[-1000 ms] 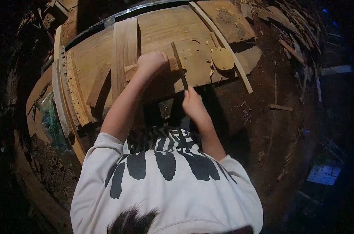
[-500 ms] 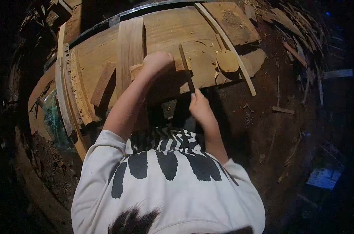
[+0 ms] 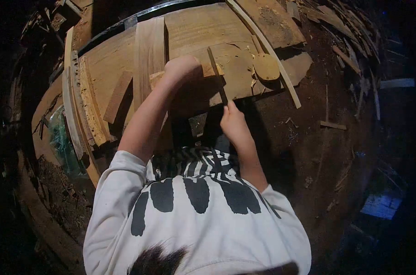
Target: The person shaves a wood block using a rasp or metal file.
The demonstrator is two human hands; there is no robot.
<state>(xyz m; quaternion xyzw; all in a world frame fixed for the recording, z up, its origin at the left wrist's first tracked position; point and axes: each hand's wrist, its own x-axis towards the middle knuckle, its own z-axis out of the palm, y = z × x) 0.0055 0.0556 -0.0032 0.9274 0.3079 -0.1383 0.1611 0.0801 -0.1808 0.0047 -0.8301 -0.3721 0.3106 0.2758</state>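
Observation:
My left hand point(image 3: 183, 69) is closed over a short strip of wood point(image 3: 211, 70), pressing it down on the wooden bench point(image 3: 194, 30). The strip's right end sticks out past my knuckles. In my right hand point(image 3: 236, 123), at the bench's near edge, is the lower end of a long, narrow dark blade point(image 3: 217, 68). This blade points away from me and crosses the strip near its right end. Whether it is a saw or a file I cannot tell. A wide plank point(image 3: 149, 50) lies lengthwise beside my left hand.
Right of the blade rests a rounded wooden paddle point(image 3: 266, 67) with curled shavings beside it. A long thin batten point(image 3: 267, 48) slants past the bench edge. On the left lie a short block point(image 3: 118, 96) and rough-edged slats point(image 3: 92, 101). Scrap wood point(image 3: 343, 30) is heaped at far right.
The bench and its contents sit slightly higher and further left in view. Both hands keep their grips, and the blade still crosses the strip at about the same spot.

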